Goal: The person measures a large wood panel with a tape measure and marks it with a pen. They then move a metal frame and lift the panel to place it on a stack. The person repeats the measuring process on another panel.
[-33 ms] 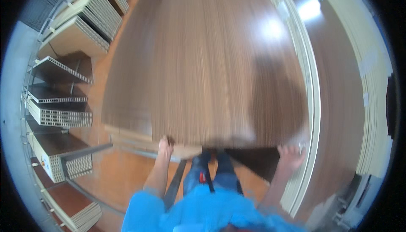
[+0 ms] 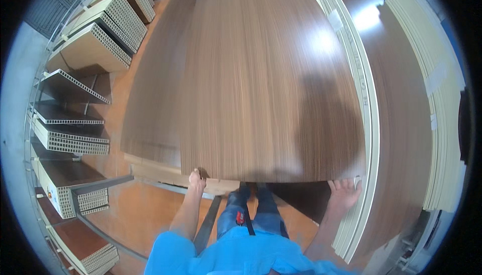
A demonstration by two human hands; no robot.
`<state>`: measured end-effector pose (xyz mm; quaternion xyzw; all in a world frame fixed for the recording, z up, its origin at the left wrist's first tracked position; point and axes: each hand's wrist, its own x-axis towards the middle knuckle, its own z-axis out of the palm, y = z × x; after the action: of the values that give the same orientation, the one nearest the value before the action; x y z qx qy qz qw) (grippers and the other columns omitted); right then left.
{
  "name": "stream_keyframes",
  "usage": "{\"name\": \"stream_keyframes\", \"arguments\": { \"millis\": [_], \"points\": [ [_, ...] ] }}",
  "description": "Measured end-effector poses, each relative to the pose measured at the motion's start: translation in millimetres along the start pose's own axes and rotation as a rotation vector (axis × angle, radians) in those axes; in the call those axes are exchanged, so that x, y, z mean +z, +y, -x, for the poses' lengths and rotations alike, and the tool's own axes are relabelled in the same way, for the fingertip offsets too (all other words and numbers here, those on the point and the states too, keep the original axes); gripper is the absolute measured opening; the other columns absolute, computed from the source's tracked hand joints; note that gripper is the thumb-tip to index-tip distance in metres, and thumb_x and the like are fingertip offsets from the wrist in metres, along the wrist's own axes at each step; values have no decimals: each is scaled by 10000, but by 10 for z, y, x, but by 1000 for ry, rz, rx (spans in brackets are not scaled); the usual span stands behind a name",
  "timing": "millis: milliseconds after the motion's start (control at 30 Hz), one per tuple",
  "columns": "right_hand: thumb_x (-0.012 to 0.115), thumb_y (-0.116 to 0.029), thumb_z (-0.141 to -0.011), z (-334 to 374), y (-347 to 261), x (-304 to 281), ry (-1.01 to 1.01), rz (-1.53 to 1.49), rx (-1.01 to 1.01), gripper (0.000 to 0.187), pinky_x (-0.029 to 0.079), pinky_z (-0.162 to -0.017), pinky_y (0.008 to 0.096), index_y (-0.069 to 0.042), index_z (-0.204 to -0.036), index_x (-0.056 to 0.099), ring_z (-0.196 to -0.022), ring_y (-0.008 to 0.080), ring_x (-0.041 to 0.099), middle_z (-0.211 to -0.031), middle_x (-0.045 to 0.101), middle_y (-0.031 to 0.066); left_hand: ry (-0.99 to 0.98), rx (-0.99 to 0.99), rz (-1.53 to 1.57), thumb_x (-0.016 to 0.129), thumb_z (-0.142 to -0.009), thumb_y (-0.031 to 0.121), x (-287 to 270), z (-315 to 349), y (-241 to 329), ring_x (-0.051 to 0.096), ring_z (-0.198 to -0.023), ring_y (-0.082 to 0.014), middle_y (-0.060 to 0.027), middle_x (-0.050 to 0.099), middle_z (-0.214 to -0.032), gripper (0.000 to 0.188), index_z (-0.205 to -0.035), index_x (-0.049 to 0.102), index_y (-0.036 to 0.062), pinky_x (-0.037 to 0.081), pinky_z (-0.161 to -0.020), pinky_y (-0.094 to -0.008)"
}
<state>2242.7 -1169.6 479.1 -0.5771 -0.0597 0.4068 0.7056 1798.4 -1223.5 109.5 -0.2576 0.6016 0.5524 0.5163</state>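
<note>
A large brown wood-grain panel (image 2: 261, 84) spans the middle of the view, lying over another brown panel (image 2: 155, 94) whose surface shows along its left side. My left hand (image 2: 197, 178) is closed around the near edge of the upper panel, left of its middle, with the thumb up at the rim. At the near right corner, my right hand (image 2: 345, 193) grips the same edge. Its fingertips are partly hidden at the panel. Both forearms reach forward from my blue sleeves, one on either side of my body.
Beside the panel's right edge runs a stack of pale-edged boards (image 2: 370, 119), with another brown sheet (image 2: 401, 109) beyond. Hollow-core panels (image 2: 78, 139) stand in a rack on the left. A grey metal bar (image 2: 103, 183) juts out above the orange floor (image 2: 145, 210).
The upper panel's near edge sits slightly closer to me, and both hands have come back a little with it. The earlier frame is more blurred.
</note>
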Motion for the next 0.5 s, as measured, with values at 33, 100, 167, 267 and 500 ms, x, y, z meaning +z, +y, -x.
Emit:
{"name": "stream_keyframes", "arguments": {
  "millis": [33,100,167,267,500],
  "points": [
    [338,-532,-1037,-66,56,8,104,13,-5,793,276,-1166,676,75,-1539,247,-1449,535,299,-1558,332,311,6,0,23,507,-1069,219,72,-126,19,667,-709,-221,-70,682,-839,199,-1004,643,89,557,-597,-359],
    [340,-530,-1038,-133,127,-67,72,-25,14,787,294,-1156,677,77,-1532,256,-1440,539,315,-1548,343,316,175,-69,-40,540,-1054,246,79,-304,33,652,-799,-214,-46,678,-907,151,-1047,641,134,528,-711,-408],
    [342,-530,-1038,-219,180,-123,54,-27,19,783,310,-1148,674,80,-1523,268,-1431,538,331,-1538,355,318,252,-95,-92,551,-1048,266,119,-449,32,634,-956,-198,-30,669,-1060,148,-1116,624,156,494,-856,-465],
    [346,-534,-1037,-294,239,-161,60,-27,31,780,323,-1141,667,83,-1510,288,-1419,529,358,-1524,377,315,157,-140,-1,541,-1052,275,128,-525,33,635,-989,-201,-29,663,-1101,175,-1145,613,146,497,-893,-475],
    [353,-524,-1040,-329,322,-159,54,-32,61,764,325,-1142,656,83,-1502,304,-1390,506,412,-1509,403,308,175,-62,-73,505,-1069,253,84,-463,80,664,-915,-233,-54,691,-998,190,-1080,633,113,522,-880,-449]
  ]
}}
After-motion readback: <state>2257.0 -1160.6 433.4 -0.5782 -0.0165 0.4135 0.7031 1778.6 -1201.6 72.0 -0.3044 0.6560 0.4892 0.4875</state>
